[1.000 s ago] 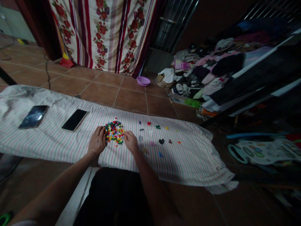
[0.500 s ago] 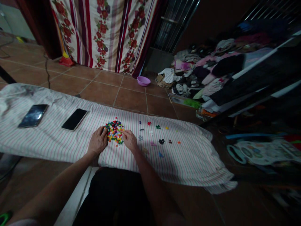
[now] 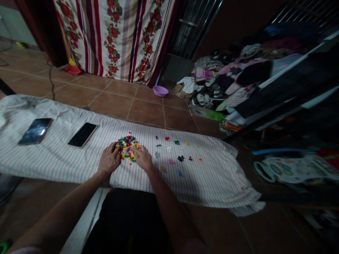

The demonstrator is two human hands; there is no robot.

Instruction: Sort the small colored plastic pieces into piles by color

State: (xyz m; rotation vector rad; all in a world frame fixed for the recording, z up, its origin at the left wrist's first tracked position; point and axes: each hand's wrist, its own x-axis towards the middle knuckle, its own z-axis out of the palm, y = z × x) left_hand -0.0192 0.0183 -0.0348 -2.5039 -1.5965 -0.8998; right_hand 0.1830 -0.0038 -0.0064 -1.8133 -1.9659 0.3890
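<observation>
A pile of small multicoloured plastic pieces [image 3: 128, 144] lies on the striped cloth [image 3: 212, 183]. Against the pile's left edge rests my left hand [image 3: 109, 157], palm down, with its fingers stretched out and holding nothing. My right hand [image 3: 143, 157] reaches into the pile from the right, its index finger extended onto the pieces; nothing shows in its grasp. Right of it lie small groups sorted by colour, among them red pieces [image 3: 167, 138], green pieces [image 3: 177, 142], black pieces [image 3: 180, 158], pink pieces [image 3: 172, 161], grey pieces [image 3: 157, 155] and blue pieces [image 3: 179, 173].
Two phone-like devices, a dark tablet [image 3: 35, 131] and a black-screened phone [image 3: 83, 134], lie on the cloth to the left. Beyond, a purple basin [image 3: 160, 91] stands on the tiled floor before a flowered curtain [image 3: 113, 42]. Heaped clothes [image 3: 225, 77] fill the back right.
My right hand has shifted slightly left, further over the pile. My left hand stays at the pile's edge. The whole view has moved a little.
</observation>
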